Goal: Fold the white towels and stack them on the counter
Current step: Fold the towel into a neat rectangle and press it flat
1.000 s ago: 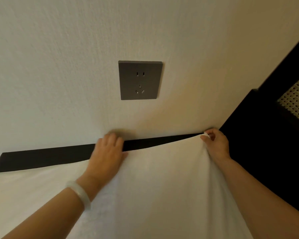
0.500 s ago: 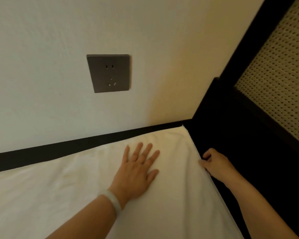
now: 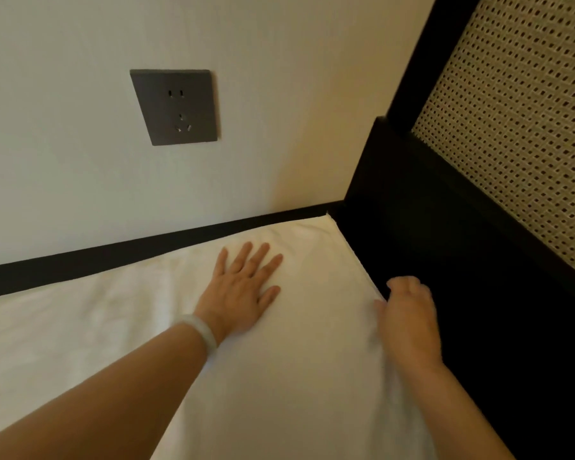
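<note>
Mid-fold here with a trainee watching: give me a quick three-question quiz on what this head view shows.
1. True or false: the left hand lies flat, fingers spread, on the white cloth towel.
2. What is mounted above the towel? A) dark grey square socket plate B) round mirror C) brass hook
3. Fill in: the right hand sits at the towel's ___ edge, beside the black wooden frame.
Key: 1 true; 2 A; 3 right.

head cam, sole view | faces forward-down over towel [image 3: 296,376] toward wall [image 3: 63,194] | close in | seemingly rolled slightly
</note>
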`<state>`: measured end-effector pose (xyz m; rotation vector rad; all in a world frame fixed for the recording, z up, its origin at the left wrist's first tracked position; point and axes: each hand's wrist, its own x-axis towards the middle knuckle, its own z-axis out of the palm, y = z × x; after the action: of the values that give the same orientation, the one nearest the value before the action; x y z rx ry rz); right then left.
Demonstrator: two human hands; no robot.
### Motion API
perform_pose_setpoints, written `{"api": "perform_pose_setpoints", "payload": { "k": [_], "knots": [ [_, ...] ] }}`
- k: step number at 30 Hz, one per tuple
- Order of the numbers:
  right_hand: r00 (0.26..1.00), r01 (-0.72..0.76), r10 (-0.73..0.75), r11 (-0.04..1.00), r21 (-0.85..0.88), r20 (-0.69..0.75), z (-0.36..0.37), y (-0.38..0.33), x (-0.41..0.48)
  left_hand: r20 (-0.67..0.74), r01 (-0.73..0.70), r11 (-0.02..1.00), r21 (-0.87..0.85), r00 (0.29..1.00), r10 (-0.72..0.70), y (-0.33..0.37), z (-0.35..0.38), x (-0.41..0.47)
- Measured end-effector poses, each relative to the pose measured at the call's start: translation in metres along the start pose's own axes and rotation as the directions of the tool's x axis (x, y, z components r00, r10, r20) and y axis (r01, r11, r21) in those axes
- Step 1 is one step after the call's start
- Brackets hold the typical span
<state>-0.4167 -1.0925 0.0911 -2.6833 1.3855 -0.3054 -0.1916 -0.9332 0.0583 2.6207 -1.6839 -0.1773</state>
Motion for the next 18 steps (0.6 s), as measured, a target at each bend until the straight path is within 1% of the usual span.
{"api": "perform_pose_setpoints", "payload": {
  "k": [1, 2, 3, 4, 5, 7, 8, 10, 11, 12, 13, 14, 15, 16, 17, 18],
  "knots": [
    [0.993, 0.121, -0.120, 0.992, 0.048, -0.015, 0.004, -0.013, -0.012, -0.003, 0.000, 1.000, 0.001, 1.000, 0.000, 0.000, 0.000, 0.000],
    [0.965, 0.260, -0.262, 0.961, 0.093, 0.009, 0.011, -0.024, -0.024, -0.003, 0.000, 1.000, 0.003, 1.000, 0.000, 0.000, 0.000, -0.001],
    [0.922, 0.362, -0.374, 0.924, 0.121, 0.096, 0.018, -0.031, -0.035, 0.000, 0.000, 1.000, 0.001, 1.000, 0.000, 0.000, 0.000, -0.001],
    [0.895, 0.387, -0.404, 0.914, 0.123, 0.188, 0.025, -0.031, -0.042, 0.006, -0.002, 1.000, -0.007, 1.000, 0.002, -0.001, 0.000, 0.000],
    [0.898, 0.342, -0.358, 0.934, 0.106, 0.257, 0.029, -0.026, -0.044, 0.017, -0.006, 1.000, -0.014, 1.000, 0.007, -0.002, 0.001, 0.002],
    [0.946, 0.202, -0.205, 0.979, 0.037, 0.252, 0.034, -0.009, -0.039, 0.043, -0.028, 0.999, -0.035, 0.999, 0.029, -0.006, 0.000, 0.004],
    [0.958, 0.140, -0.134, 0.990, -0.004, 0.254, 0.033, -0.003, -0.036, 0.052, -0.035, 0.998, -0.057, 0.998, 0.038, -0.007, -0.002, 0.002],
    [0.964, 0.079, -0.055, 0.993, -0.084, 0.260, 0.026, -0.008, -0.028, 0.029, -0.019, 0.998, -0.055, 0.999, 0.021, -0.004, -0.010, -0.012],
    [0.967, 0.095, -0.073, 0.992, -0.079, 0.244, 0.025, -0.016, -0.027, -0.003, 0.011, 0.999, -0.041, 1.000, -0.011, -0.001, -0.012, -0.023],
    [0.960, 0.154, -0.139, 0.987, -0.045, 0.241, 0.024, -0.026, -0.027, -0.040, 0.058, 0.998, -0.037, 0.997, -0.059, 0.003, -0.012, -0.036],
    [0.935, 0.252, -0.244, 0.968, -0.002, 0.257, 0.025, -0.034, -0.028, -0.058, 0.119, 0.992, -0.041, 0.991, -0.121, 0.006, -0.009, -0.051],
    [0.895, 0.352, -0.347, 0.935, 0.034, 0.279, 0.029, -0.039, -0.027, -0.068, 0.175, 0.983, -0.046, 0.982, -0.178, 0.008, -0.009, -0.067],
    [0.868, 0.413, -0.405, 0.910, 0.034, 0.289, 0.033, -0.040, -0.023, -0.057, 0.231, 0.971, -0.060, 0.970, -0.235, 0.005, -0.007, -0.084],
    [0.882, 0.394, -0.376, 0.919, -0.009, 0.283, 0.038, -0.033, -0.016, -0.029, 0.295, 0.953, -0.069, 0.954, -0.297, -0.002, -0.003, -0.098],
    [0.922, 0.307, -0.277, 0.949, -0.072, 0.270, 0.038, -0.029, -0.005, -0.016, 0.371, 0.926, -0.062, 0.928, -0.373, -0.011, 0.001, -0.112],
    [0.952, 0.178, -0.137, 0.975, -0.131, 0.274, 0.036, -0.029, 0.005, -0.005, 0.446, 0.894, -0.042, 0.895, -0.447, -0.021, 0.003, -0.125]
  ]
}}
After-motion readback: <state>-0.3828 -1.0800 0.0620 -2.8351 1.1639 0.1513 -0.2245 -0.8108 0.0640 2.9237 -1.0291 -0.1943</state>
